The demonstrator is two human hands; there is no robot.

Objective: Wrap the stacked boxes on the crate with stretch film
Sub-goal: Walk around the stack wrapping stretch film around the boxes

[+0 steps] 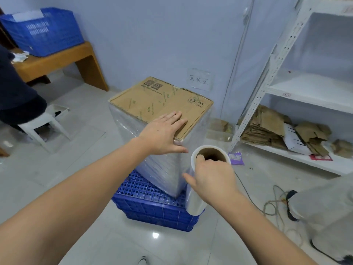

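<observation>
At the far left a wooden bench (pixel 57 60) carries a blue basket (pixel 44 31), with a white stool (pixel 44 123) on the floor in front of it and part of another person in dark clothing at the frame edge. Near the middle, the stacked boxes (pixel 160 104) stand on the blue crate (pixel 152 205), which sits on the tiled floor. The sides of the stack already show many cloudy layers of stretch film (pixel 162 169) from the top edge down to the crate, while the cardboard top looks bare. The left hand (pixel 162 134) lies flat on the near corner of the top box, fingers straight and spread, its grip apart, pressing the stack steady. Just right of it, the right hand (pixel 212 178) has its grip clamped on the film roll (pixel 200 180), fingers curled round the outside and the thumb hooked into the cardboard core, the roll held upright beside the near corner. Judging by the thick side layers, the wrapping seems well advanced; what is left is probably a final pass or two and tearing the film off. At the right stands a white shelf (pixel 309 88) with flattened cardboard (pixel 267 129) on its lowest level.
</observation>
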